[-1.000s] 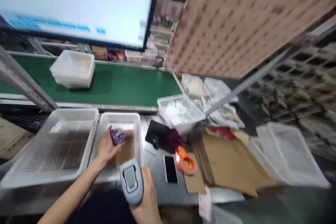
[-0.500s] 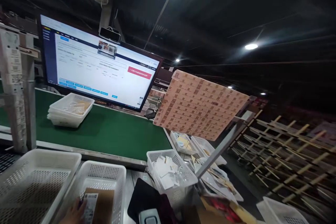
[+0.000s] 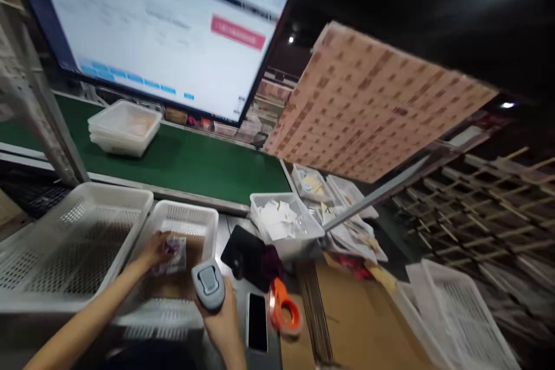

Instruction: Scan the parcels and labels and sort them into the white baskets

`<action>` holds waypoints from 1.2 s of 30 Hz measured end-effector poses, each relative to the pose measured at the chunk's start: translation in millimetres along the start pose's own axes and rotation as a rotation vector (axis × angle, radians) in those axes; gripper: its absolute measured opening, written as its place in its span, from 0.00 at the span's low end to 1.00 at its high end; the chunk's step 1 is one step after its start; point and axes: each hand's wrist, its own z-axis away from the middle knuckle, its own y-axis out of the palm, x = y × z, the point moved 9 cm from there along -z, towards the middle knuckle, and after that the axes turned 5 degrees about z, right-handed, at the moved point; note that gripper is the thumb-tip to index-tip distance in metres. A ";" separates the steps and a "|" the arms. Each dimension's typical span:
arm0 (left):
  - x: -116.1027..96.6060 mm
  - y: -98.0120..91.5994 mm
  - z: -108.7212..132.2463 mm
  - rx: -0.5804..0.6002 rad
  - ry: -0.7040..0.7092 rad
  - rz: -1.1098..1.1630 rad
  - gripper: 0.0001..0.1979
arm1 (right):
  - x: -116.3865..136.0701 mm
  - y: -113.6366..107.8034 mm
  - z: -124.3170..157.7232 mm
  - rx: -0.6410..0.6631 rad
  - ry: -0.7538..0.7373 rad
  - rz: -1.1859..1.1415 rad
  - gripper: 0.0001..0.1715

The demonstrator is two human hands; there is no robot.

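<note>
My left hand (image 3: 156, 247) reaches into a white perforated basket (image 3: 191, 217) and grips a small clear packet (image 3: 173, 254) with something purple in it, over a brown card lying in the basket. My right hand (image 3: 223, 324) is closed round a grey handheld scanner (image 3: 208, 284), which points toward the packet. The picture is blurred by motion.
A second white basket (image 3: 73, 237) stands to the left. A phone (image 3: 256, 329), orange scissors (image 3: 281, 311), a black pouch (image 3: 243, 251) and cardboard sheets (image 3: 368, 329) lie to the right. Behind are a green conveyor belt (image 3: 191, 162) with stacked trays (image 3: 124, 127), a large monitor (image 3: 151, 29) and a sheet of labels (image 3: 373, 110).
The camera looked up at the monitor and has tilted back down. Both hands are in view again, the left on the packet in the basket, the right holding the scanner.
</note>
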 end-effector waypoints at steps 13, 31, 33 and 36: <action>-121.7 -103.3 96.2 -0.717 0.887 -0.041 0.35 | 49.9 22.0 -11.6 0.329 0.050 0.360 0.19; -128.0 -107.3 111.9 -0.845 0.795 0.097 0.37 | 64.7 18.8 6.3 0.413 0.030 0.455 0.21; -135.5 -108.4 114.2 -0.846 0.777 0.174 0.37 | 68.8 18.4 7.9 0.400 0.013 0.447 0.21; -145.5 -108.3 115.2 -0.855 0.718 0.215 0.39 | 74.4 16.2 10.5 0.362 -0.013 0.445 0.21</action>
